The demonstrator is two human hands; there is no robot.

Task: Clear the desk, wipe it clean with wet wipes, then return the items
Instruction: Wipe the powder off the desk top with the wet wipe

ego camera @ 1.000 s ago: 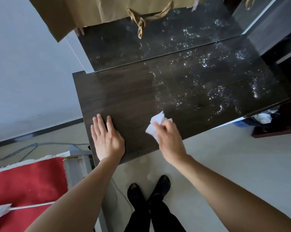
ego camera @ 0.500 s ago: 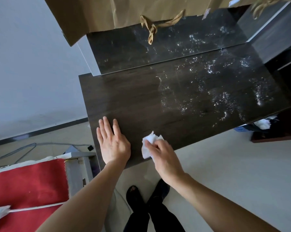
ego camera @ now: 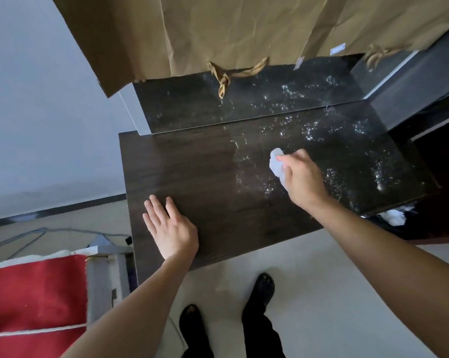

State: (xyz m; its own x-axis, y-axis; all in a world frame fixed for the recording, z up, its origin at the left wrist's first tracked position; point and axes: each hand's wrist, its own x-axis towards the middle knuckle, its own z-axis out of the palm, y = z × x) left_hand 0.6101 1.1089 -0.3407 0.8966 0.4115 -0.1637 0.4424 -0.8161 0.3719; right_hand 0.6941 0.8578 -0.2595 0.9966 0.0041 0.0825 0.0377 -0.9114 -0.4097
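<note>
On dark desk [ego camera: 192, 164], left hand [ego camera: 170, 228] lies flat; right hand [ego camera: 302, 177] grips wet wipe [ego camera: 276, 164].

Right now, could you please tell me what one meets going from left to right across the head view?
Red cloth → left hand flat on the desk → right hand holding the wet wipe → crumpled white tissue

To your left you have a plain pale grey wall [ego camera: 42, 112], ending in a dark baseboard [ego camera: 63, 210]. Below you the floor [ego camera: 321, 285] is light beige; grey cables [ego camera: 45, 229] trail across it near the baseboard. At your lower left lies a red cloth [ego camera: 35, 293] with a white edge. A grey cabinet [ego camera: 414, 81] with a white edge stands at your upper right.
</note>
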